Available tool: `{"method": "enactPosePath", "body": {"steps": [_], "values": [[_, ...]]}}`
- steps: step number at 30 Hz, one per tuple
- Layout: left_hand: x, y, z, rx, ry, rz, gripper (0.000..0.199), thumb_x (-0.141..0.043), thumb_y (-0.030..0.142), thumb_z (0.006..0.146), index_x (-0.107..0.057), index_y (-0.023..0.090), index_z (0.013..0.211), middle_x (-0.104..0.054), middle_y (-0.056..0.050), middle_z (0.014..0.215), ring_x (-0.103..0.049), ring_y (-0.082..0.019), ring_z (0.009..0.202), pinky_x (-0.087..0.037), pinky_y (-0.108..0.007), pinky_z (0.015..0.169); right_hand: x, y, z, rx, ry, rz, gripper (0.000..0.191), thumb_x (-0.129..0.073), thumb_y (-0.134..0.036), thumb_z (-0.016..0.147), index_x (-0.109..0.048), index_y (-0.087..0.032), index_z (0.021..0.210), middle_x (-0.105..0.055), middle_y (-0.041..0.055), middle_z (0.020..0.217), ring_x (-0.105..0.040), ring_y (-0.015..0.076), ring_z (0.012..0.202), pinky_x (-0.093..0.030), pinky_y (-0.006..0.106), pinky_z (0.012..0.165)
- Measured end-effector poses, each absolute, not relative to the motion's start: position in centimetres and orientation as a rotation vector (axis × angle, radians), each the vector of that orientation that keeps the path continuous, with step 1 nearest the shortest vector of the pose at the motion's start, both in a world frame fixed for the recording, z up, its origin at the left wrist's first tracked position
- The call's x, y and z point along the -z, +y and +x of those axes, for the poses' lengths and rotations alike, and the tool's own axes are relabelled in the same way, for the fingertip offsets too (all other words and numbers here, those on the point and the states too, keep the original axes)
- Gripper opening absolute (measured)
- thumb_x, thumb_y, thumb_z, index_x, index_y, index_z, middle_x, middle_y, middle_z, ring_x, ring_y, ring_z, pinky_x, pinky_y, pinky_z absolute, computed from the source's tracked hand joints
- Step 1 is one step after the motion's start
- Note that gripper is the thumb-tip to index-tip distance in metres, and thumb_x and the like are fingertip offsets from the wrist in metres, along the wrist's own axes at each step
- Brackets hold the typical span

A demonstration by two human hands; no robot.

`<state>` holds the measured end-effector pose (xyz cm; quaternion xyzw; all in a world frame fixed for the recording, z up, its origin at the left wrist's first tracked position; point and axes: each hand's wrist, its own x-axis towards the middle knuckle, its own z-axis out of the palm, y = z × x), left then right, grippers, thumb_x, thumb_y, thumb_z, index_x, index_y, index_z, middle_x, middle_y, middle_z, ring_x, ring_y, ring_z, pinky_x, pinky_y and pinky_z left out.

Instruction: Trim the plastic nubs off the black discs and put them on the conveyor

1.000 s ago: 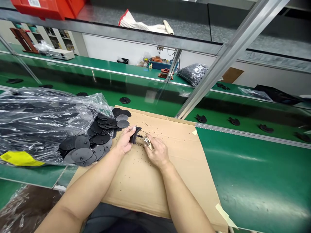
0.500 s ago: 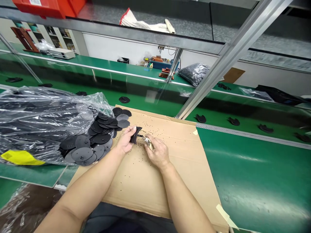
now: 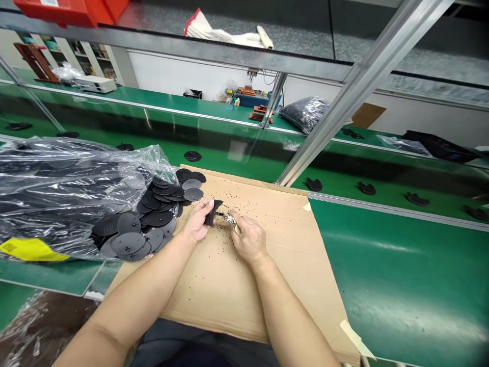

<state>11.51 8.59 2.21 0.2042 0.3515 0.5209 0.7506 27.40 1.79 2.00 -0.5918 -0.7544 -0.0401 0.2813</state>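
Observation:
My left hand (image 3: 197,221) is closed around a small black curved plastic part (image 3: 213,213), which stands tilted above the cardboard. In my right hand (image 3: 247,235) is a pair of nippers (image 3: 234,223) with pale handles, its tip pointing left and reaching the part. How far its jaws are apart is too small to tell. Dark little bits lie scattered over the cardboard sheet (image 3: 290,265) around both hands. To the left, several black plastic discs (image 3: 130,243) spill in a pile out of a clear plastic bag (image 3: 57,178).
Past the cardboard runs a green belt (image 3: 237,158) carrying black parts (image 3: 367,188). A metal post (image 3: 344,97) slants up at the right. Overhead, a shelf holds a white glove (image 3: 225,36) and a red bin (image 3: 72,10). A yellow label (image 3: 34,250) lies on the bag.
The nippers and my right hand have shifted very slightly, with the tool's tip still at the part. Black parts on the belt have moved a little to the left.

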Motion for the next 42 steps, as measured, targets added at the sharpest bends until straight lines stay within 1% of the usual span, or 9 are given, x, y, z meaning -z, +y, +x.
{"method": "enactPosePath", "body": {"steps": [10,14,16,19,24,27,33,37,42], "values": [[-1.84,8.6,11.74,-1.172,0.779,0.429,0.028,-0.08,0.023,0.064,-0.058,0.016,0.082,-0.058,0.003,0.069,-0.051,-0.006,0.05,-0.042,-0.017,0.042,-1.89,1.87,27.46,0.043,-2.018,-1.653,0.044,-0.051,-0.013,0.078,-0.062,-0.026,0.119,-0.07,0.0037,0.089,-0.062,0.0197,0.08,-0.046,0.029,0.073],[-1.84,8.45,11.64,-1.146,0.674,0.453,0.035,-0.076,0.009,0.063,-0.059,0.015,0.092,-0.062,0.0,0.082,-0.056,-0.007,0.061,-0.048,-0.018,0.053,-1.5,1.89,27.31,-0.047,-1.956,-1.665,0.04,-0.051,-0.019,0.081,-0.062,-0.026,0.119,-0.071,0.0032,0.094,-0.064,0.0191,0.081,-0.05,0.029,0.075],[-1.87,8.4,11.5,-1.103,0.66,0.471,0.038,-0.075,0.005,0.062,-0.057,0.014,0.094,-0.061,-0.001,0.08,-0.058,-0.008,0.062,-0.048,-0.019,0.055,-1.46,1.88,27.23,-0.094,-1.897,-1.648,0.038,-0.052,-0.022,0.082,-0.062,-0.025,0.118,-0.071,0.0035,0.098,-0.065,0.0193,0.085,-0.051,0.029,0.079],[-1.87,8.51,11.24,-1.087,0.7,0.474,0.037,-0.075,0.009,0.063,-0.053,0.015,0.092,-0.056,0.001,0.071,-0.058,-0.009,0.059,-0.044,-0.017,0.049,-1.69,1.86,27.14,-0.142,-1.788,-1.618,0.036,-0.053,-0.027,0.082,-0.063,-0.023,0.117,-0.071,0.0046,0.102,-0.065,0.0203,0.091,-0.051,0.031,0.084],[-1.73,8.91,11.05,-1.155,0.717,0.447,0.049,-0.079,0.012,0.061,-0.054,0.02,0.102,-0.059,0.002,0.077,-0.052,-0.005,0.051,-0.037,-0.014,0.043,-1.91,1.9,27.16,-0.217,-1.69,-1.577,0.035,-0.055,-0.026,0.08,-0.064,-0.022,0.114,-0.07,0.0057,0.107,-0.065,0.0201,0.097,-0.051,0.031,0.089],[-1.6,9.04,11.08,-1.167,0.739,0.455,0.045,-0.081,0.013,0.06,-0.056,0.017,0.098,-0.057,0.004,0.072,-0.048,-0.003,0.047,-0.032,-0.013,0.039,-1.77,1.94,27.17,-0.234,-1.679,-1.578,0.036,-0.056,-0.026,0.08,-0.064,-0.021,0.115,-0.069,0.0062,0.109,-0.064,0.0204,0.099,-0.05,0.032,0.091],[-1.8,8.83,11.14,-1.111,0.665,0.474,0.037,-0.08,0.018,0.064,-0.055,0.017,0.092,-0.066,-0.002,0.083,-0.062,-0.013,0.067,-0.051,-0.023,0.055,-1.71,1.87,27.09,-0.242,-1.681,-1.569,0.036,-0.056,-0.028,0.08,-0.064,-0.021,0.115,-0.069,0.007,0.109,-0.064,0.0208,0.1,-0.05,0.033,0.091],[-2.18,8.65,11.09,-1.098,0.68,0.464,0.039,-0.08,0.02,0.064,-0.056,0.018,0.095,-0.062,0.001,0.075,-0.054,-0.007,0.053,-0.036,-0.015,0.039,-1.72,1.83,27.12,-0.238,-1.688,-1.543,0.036,-0.056,-0.028,0.08,-0.064,-0.02,0.115,-0.069,0.0074,0.107,-0.064,0.021,0.098,-0.05,0.033,0.09],[-2.5,8.59,10.96,-1.077,0.644,0.418,0.028,-0.076,0.021,0.069,-0.054,0.018,0.086,-0.051,0.006,0.062,-0.041,-0.004,0.042,-0.028,-0.014,0.034,-1.73,1.81,27.12,-0.218,-1.721,-1.501,0.037,-0.057,-0.026,0.079,-0.064,-0.02,0.115,-0.07,0.0068,0.105,-0.064,0.0209,0.095,-0.051,0.033,0.088]]}}
